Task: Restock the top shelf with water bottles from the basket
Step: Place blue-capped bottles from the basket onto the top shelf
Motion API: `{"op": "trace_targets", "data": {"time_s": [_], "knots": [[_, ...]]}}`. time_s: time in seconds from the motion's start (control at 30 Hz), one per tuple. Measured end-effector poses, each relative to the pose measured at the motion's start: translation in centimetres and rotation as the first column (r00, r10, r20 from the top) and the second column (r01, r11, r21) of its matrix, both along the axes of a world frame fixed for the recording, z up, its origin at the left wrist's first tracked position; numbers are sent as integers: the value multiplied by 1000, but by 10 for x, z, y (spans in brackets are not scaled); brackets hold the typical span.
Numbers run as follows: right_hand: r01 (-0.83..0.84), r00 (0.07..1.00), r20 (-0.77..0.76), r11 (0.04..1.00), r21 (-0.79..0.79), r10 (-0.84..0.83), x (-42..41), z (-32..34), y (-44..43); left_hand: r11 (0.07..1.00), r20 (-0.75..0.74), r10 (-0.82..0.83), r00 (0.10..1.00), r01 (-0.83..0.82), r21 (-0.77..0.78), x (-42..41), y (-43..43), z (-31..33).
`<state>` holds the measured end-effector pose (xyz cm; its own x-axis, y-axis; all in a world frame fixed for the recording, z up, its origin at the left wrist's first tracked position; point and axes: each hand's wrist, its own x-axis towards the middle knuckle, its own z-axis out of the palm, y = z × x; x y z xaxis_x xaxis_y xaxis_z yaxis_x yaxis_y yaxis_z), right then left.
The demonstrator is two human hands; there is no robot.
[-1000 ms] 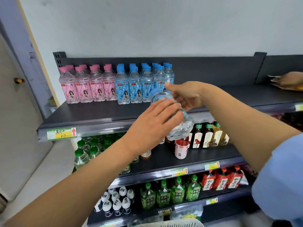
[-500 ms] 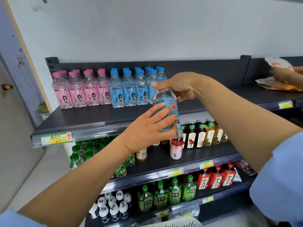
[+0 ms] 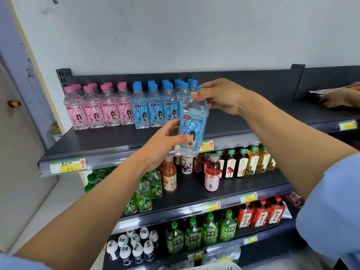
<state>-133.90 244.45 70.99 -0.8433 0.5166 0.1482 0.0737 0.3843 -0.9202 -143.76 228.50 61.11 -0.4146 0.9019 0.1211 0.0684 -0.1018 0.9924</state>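
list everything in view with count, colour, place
held bottle: 1, blue label, before top shelf edge
blue-capped bottles: several rows, top shelf, right of pink
pink-capped bottles: several rows, top shelf left
green bottles: several, second shelf left
tea bottles: several, brown and amber, second shelf right
red pouches: 3, third shelf right
white-capped bottles: several, bottom left
basket: 1, white, bottom edge
another person's hand: 1, far right
left hand: holds held bottle low
right hand: pinches its top
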Motion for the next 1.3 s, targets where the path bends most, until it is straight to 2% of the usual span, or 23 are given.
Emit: {"op": "trace_targets", "data": {"time_s": [0.1, 0.27, 0.4, 0.47, 0.6, 0.73, 0.87, 1.03, 1.17, 1.3], "knots": [[-25, 998, -60, 996, -88, 20, -1, -2, 11, 994, 54, -87, 995, 90, -61, 0, 2, -1], [-12, 987, -158, 992, -128, -8, -3, -3, 21, 991, 7, 130, 991, -131, 20, 13, 25, 4], [-37, 994, 100, 998, -57, 43, 3, -13, 26, 948, 5, 309, 951, -308, 79, 18, 52, 10], [-60, 985, 160, 996, -60, 69, 3, -23, 30, 929, 4, 353, 936, -351, 121, 20, 65, 12], [-52, 995, 85, 997, -63, 57, -7, -38, 42, 949, -15, 304, 953, -301, 92, 17, 80, 13], [54, 998, 44, 998, -36, -52, -19, -49, 65, 937, -205, 330, 922, -346, -49, 10, 81, 14], [217, 975, -43, 975, -38, -219, -42, -57, 102, 933, -287, 342, 895, -360, -8, 10, 68, 14], [270, 962, 29, 963, 26, -270, -84, -75, 128, 920, -388, 360, 849, -392, -6, 5, 56, 15], [310, 950, 47, 950, -24, -309, -109, -87, 142, 913, -457, 355, 816, -408, -18, -1, 50, 14], [307, 947, 98, 952, -6, -305, -126, -92, 171, 908, -456, 357, 815, -417, -33, 0, 44, 10]]}}
